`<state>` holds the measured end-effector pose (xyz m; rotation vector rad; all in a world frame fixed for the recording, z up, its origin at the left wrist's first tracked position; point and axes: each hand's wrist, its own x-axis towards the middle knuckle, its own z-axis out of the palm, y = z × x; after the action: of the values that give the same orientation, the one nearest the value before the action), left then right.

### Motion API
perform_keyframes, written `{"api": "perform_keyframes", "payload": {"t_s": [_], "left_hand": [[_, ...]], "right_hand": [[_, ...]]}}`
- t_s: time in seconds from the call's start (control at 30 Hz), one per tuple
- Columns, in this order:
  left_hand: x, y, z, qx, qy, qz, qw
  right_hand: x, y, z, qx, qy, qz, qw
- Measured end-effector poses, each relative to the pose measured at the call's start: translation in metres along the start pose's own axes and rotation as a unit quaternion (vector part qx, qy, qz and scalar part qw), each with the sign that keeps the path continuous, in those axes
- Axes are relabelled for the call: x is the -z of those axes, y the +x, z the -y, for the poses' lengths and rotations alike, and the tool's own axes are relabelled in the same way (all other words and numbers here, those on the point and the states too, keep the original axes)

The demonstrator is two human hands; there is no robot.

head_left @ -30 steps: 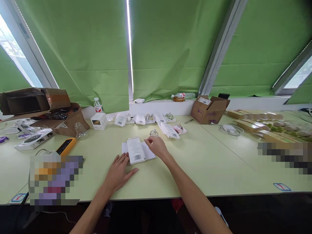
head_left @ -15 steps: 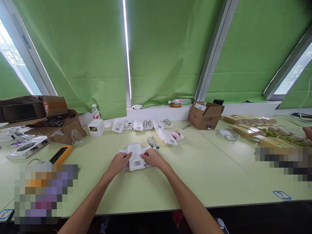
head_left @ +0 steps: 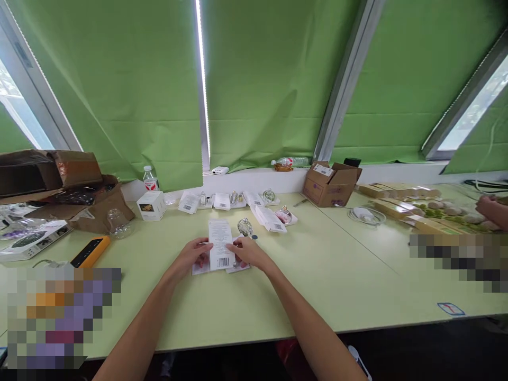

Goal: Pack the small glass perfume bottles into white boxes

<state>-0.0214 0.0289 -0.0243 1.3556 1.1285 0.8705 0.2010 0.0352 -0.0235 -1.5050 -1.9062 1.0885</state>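
A white packet [head_left: 221, 246] printed with small text and a barcode stands out between my two hands at the middle of the table. My left hand [head_left: 196, 253] grips its left edge, thumb in front and fingers curled behind. On the right edge, my right hand [head_left: 246, 252] pinches it the same way. Paler flat pieces [head_left: 201, 265] show beneath the packet on both sides, partly covered by it and my hands. Just behind my right hand are an ornate glass bottle [head_left: 245, 226] and a small dark-capped item [head_left: 254, 237].
Along the wall lie similar white barcoded packets [head_left: 189, 202] with small bottles beside them. A cardboard box [head_left: 332, 184] stands back right, a white box [head_left: 151, 206] back left. An orange power strip [head_left: 91, 252] lies left. Another person's hand [head_left: 492, 211] is at far right, near yellow cartons.
The packet's top edge has tilted up and my fingers have slid further behind its sides. The other person's hand has come further into view. The camera view has shifted slightly.
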Motion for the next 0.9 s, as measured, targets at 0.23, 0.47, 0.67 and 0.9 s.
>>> {"api": "perform_keyframes", "payload": {"t_s": [0.23,0.47,0.67,0.9], "left_hand": [[0.007,-0.013,-0.004,-0.005,-0.044,0.080,0.996],[0.007,-0.022,-0.007,-0.007,-0.038,0.143,0.989],[0.005,-0.021,-0.004,0.004,-0.034,0.124,0.992],[0.002,-0.023,-0.009,-0.012,-0.050,0.097,0.994]], "right_hand": [[0.015,-0.011,0.009,0.013,0.106,0.100,0.989],[0.024,-0.017,0.013,0.012,0.142,0.191,0.971],[0.017,-0.016,0.013,0.013,0.172,0.200,0.965],[0.016,-0.010,0.013,0.007,0.210,0.119,0.970]]}}
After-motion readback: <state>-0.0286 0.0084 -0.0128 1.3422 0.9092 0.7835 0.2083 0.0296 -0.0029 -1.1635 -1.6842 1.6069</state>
